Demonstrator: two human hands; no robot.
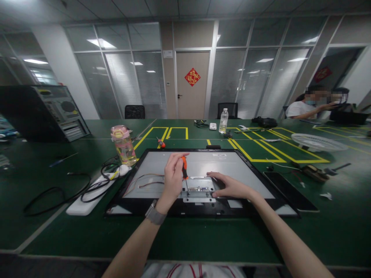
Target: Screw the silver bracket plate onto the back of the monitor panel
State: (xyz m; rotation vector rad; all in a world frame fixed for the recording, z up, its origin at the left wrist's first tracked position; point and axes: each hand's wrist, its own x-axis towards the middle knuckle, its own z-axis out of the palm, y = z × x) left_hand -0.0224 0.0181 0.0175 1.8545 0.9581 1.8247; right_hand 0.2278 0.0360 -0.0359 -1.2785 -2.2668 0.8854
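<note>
A flat monitor panel (156, 162) with a grey metal back and black frame lies on the green table in front of me. On its near half sits a silver metal bracket (203, 183) with a strip of connectors along it. My left hand (173, 175) is closed round an orange and black screwdriver (184, 168), held upright with its shaft down at the bracket's left part. My right hand (230, 188) spans the bracket's right end, its thumb at the near side and its fingers at the far side. Thin wires (149, 184) run over the panel towards the left hand.
Left of the panel are a power strip (84, 204), black cables, a pink-lidded bottle (124, 144) and an opened computer case (34, 112). On the right lie a black slab (291, 191) and a white ring-shaped object (319, 142). A water bottle (223, 121) stands behind; people sit far right.
</note>
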